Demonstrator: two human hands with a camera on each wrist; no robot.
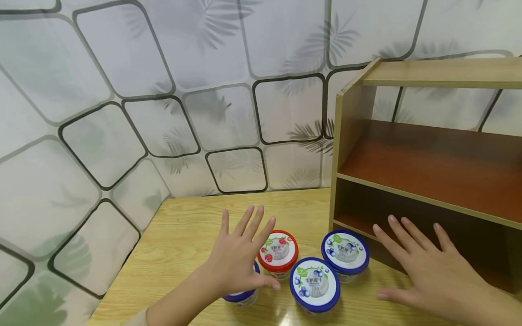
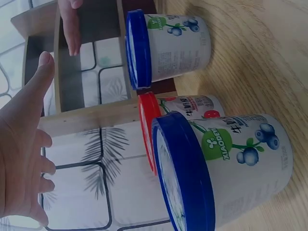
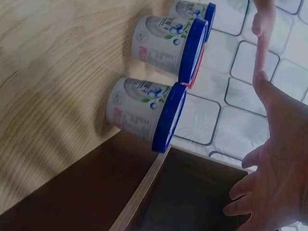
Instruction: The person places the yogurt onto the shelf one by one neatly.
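Observation:
Fingers spread, my left hand hovers over a blue-lidded tub, partly hiding it. Just beyond that hand stands a red-lidded tub with strawberries on its lid. Two more blue-lidded tubs with blueberry pictures, a nearer one and a farther one, stand upright between my hands. My right hand is held in the air in front of the shelf, fingers spread and holding nothing. In the left wrist view a tub stands below my left palm, apart from it.
A wooden shelf unit with reddish-brown boards stands on the right of the wood-grain table. Behind the table hangs a patterned curtain or cloth. The farther blue-lidded tub is close to the shelf's left corner.

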